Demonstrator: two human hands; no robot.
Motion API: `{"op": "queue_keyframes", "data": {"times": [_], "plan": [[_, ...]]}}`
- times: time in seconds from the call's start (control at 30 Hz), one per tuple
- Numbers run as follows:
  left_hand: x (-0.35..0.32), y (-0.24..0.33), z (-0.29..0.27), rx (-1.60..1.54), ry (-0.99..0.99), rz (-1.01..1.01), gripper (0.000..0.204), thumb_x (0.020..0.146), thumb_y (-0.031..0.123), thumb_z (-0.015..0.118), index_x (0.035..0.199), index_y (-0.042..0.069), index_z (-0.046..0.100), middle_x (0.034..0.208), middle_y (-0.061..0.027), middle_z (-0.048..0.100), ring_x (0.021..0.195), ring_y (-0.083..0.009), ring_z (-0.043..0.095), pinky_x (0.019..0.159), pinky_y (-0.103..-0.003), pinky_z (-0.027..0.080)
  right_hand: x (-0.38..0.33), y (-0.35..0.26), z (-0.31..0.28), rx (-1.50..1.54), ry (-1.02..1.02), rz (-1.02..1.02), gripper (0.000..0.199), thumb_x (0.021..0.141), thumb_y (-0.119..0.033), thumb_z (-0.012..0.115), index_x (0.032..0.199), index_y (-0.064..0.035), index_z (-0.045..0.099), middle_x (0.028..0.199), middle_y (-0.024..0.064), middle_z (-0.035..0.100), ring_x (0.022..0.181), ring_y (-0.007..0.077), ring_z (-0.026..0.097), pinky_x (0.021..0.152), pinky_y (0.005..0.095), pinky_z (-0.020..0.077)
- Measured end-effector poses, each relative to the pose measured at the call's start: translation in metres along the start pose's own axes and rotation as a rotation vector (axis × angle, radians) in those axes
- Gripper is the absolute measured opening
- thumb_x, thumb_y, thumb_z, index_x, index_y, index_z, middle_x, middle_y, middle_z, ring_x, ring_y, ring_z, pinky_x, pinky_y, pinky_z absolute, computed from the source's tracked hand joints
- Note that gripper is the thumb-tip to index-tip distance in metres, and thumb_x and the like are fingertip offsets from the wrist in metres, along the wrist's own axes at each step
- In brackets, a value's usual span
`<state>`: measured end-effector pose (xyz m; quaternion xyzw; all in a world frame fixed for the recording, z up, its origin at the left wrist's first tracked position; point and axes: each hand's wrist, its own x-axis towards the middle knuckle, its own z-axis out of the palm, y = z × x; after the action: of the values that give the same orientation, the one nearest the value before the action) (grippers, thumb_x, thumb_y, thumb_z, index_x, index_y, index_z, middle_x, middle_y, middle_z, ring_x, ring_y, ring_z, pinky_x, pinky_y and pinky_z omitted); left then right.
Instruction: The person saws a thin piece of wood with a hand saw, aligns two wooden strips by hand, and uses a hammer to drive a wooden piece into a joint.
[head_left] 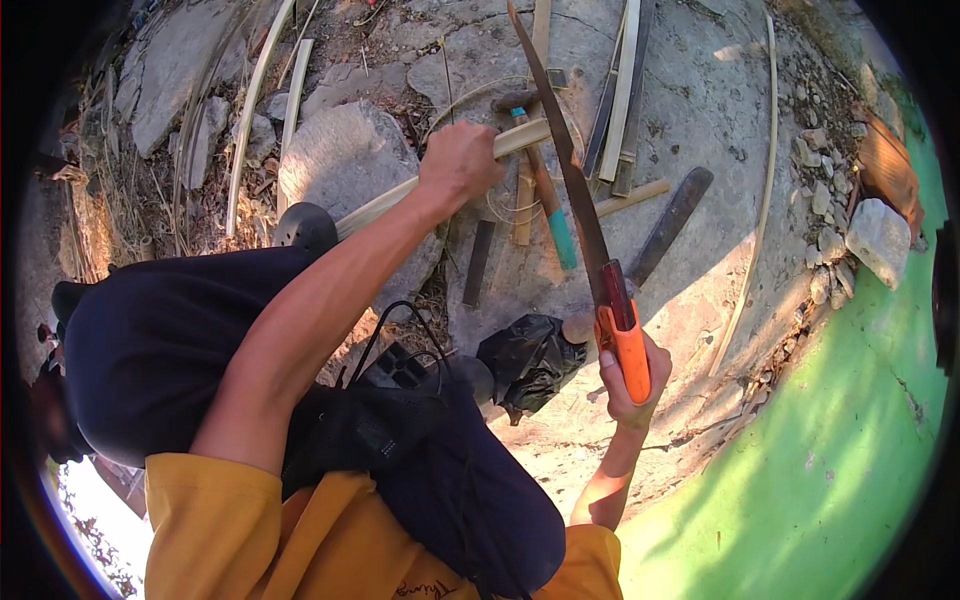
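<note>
My left hand is closed around a pale wooden strip, which slopes down to the left past my forearm toward a dark shoe. In my right hand is a handsaw, gripped by its orange and dark red handle. Its long brown blade points up and away, passing close by the strip's far end. Whether the teeth touch the wood, I cannot tell. Beyond the strip and partly under it lies a hammer with a teal grip.
A black plastic bag lies by my knee. Dark and pale slats rest on the concrete beyond the saw, with a dark flat bar nearer. Rocks and long strips are at left. Rubble borders a green surface at right.
</note>
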<state>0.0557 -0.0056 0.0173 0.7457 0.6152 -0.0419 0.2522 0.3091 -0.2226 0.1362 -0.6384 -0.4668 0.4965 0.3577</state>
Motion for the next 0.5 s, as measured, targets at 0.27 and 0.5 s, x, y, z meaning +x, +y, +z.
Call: {"op": "queue_keyframes", "data": {"times": [0.27, 0.5], "plan": [[0.001, 0.001, 0.004, 0.021, 0.008, -0.003, 0.028, 0.073, 0.018, 0.070, 0.096, 0.005, 0.077, 0.083, -0.0244, 0.072, 0.078, -0.0416, 0.071, 0.077, -0.051, 0.059, -0.045, -0.013, 0.007, -0.090, 0.049, 0.077, 0.037, 0.078, -0.002, 0.067, 0.114, 0.0036, 0.071, 0.058, 0.0017, 0.056, 0.046, 0.0103, 0.050, 0.050, 0.0246, 0.0404], [0.006, -0.009, -0.001, -0.046, -0.003, 0.009, 0.027, 0.073, 0.017, 0.068, 0.096, 0.006, 0.078, 0.085, -0.0238, 0.072, 0.078, -0.0430, 0.071, 0.076, -0.050, 0.059, -0.044, -0.005, -0.001, -0.161, -0.053, 0.078, 0.041, 0.078, -0.003, 0.065, 0.119, 0.0024, 0.070, 0.058, 0.0043, 0.056, 0.045, 0.0128, 0.051, 0.049, 0.0269, 0.0413]]}}
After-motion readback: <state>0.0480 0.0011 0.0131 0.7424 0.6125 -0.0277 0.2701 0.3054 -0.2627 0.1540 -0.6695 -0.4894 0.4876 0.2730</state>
